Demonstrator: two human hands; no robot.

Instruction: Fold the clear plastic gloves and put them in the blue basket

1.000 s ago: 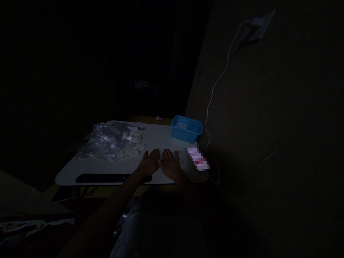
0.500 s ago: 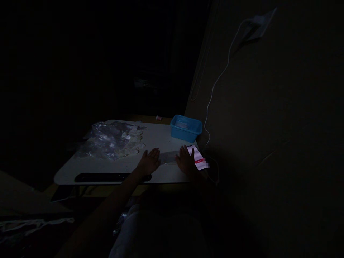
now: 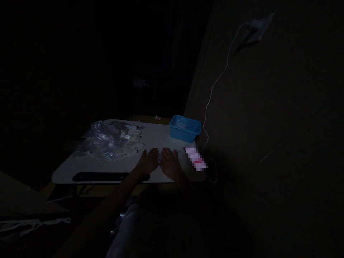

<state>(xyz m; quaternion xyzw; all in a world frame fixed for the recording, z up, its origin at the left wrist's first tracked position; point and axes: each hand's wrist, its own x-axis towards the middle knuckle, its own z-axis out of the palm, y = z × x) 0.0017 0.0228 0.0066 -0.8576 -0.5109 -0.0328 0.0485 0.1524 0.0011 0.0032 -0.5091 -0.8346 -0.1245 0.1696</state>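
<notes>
Thin clear film [image 3: 178, 151] is lying flat on the table [image 3: 157, 136], partly hidden under the hands, near side of the blue basin [image 3: 183, 134]; probably light, limp, slippery, creasing easily, so best taken by an edge or corner. Left hand [image 3: 147, 164] and right hand [image 3: 170, 165] are resting palms down, side by side, forearms reaching in from the near side. Fingers are extending, outer ones spreading, middle ones sitting closer; nothing pinched.
</notes>
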